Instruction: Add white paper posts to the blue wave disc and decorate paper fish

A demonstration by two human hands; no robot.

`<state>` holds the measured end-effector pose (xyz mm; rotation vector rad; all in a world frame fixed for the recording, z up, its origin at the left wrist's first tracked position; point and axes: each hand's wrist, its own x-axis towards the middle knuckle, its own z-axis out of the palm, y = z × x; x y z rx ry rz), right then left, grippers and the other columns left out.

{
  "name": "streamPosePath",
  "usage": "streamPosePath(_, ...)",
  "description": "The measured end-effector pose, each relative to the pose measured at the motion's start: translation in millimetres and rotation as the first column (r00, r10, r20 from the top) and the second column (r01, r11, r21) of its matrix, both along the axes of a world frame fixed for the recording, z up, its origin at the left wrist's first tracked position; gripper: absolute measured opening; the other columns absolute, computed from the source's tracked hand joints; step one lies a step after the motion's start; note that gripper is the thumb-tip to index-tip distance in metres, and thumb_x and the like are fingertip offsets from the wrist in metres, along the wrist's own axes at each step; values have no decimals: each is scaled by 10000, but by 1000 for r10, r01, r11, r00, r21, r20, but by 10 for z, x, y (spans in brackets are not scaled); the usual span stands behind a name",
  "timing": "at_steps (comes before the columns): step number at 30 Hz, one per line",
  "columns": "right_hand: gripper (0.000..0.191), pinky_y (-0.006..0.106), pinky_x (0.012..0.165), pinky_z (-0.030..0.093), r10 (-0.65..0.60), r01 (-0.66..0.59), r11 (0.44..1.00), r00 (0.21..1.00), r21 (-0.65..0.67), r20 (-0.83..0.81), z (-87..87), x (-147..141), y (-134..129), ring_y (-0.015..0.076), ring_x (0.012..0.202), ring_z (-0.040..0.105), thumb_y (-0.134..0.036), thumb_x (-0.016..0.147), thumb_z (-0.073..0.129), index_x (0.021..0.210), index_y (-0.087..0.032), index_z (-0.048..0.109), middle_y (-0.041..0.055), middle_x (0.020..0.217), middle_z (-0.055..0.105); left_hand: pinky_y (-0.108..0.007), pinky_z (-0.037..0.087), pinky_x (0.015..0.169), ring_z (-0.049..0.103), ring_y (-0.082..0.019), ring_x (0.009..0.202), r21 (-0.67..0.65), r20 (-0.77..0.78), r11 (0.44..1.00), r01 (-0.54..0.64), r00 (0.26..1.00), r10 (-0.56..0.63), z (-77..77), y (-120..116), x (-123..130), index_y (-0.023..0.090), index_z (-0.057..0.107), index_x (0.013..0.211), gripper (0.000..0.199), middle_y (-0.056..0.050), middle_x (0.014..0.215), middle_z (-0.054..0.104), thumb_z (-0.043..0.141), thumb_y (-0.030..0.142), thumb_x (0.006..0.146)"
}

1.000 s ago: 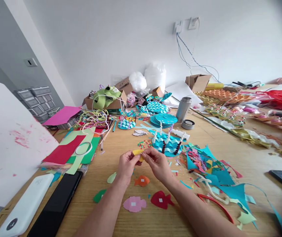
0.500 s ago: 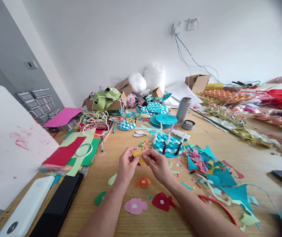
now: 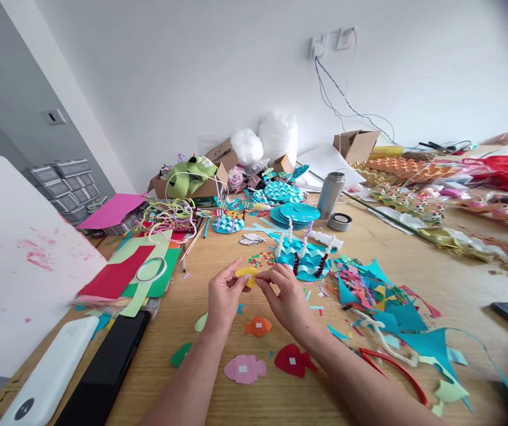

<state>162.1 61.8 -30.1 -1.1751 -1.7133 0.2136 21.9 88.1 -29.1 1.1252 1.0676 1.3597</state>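
Ana: The left hand (image 3: 224,299) has lifted its pointer finger, and the yellow paper (image 3: 246,273) has turned a little since a second ago.

Ben: Did anything else change?

Ana: A tiny blue scrap (image 3: 240,309) shows by the left wrist now. The hand was in front of that spot before.

Ben: Where is the yellow paper?

Ana: Up off the table (image 3: 218,390), between both hands. The left thumb and fingers are closed on it. The right hand (image 3: 289,296) pinches its right edge. I can't tell if there's something tiny on it, too.

Ben: And down below?

Ana: Paper fish lie flat: an orange fish (image 3: 258,325), a pink fish (image 3: 238,374) and a red fish (image 3: 285,362), each with a white square. The left arm partly hides a green fish (image 3: 180,355).

Ben: So what does the change mean?

Ana: I think the fingers just got a new hold on the paper, and the fiddly bit isn't done. The fish look just where they were, so the work seems to be all in the fingertips.
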Motion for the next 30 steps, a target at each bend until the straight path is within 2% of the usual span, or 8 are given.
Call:
streamPosePath(4,147,325,706,414,2,-2,1000,1000,3,26,-9,-7,2,189,764,494,-217,907,523,833,-195,649,41,739,573,-209,535,588,582,-96,581,5,-22,1000,-15,1000,15,26,-20,-5,121,620,1216,584,28,621,641,754,239,660)
streamPosePath(11,164,320,691,419,11,-11,1000,999,0,32,-23,-21,-3,186,753,496,-203,904,513,812,-196,648,42,731,564,-233,538,586,632,-134,639,-54,43,999,-10,999,12,52,-29,9,93,615,1189,625,-41,741,716,790,249,609)
streamPosePath(22,168,318,686,424,4,-4,1000,999,-4,35,-25,-23,-6,182,738,518,-214,906,510,819,-199,653,42,733,579,-242,527,581,647,-139,621,-85,69,996,-13,997,19,67,-38,20,91,647,1105,577,-81,787,741,812,248,575)
streamPosePath(30,182,312,675,424,-4,4,1000,999,-13,44,-23,-26,-8,185,745,511,-214,912,497,811,-197,647,45,734,575,-239,531,597,688,-179,736,-90,66,996,-8,998,14,72,-40,26,100,655,1074,544,-115,895,747,812,252,575)
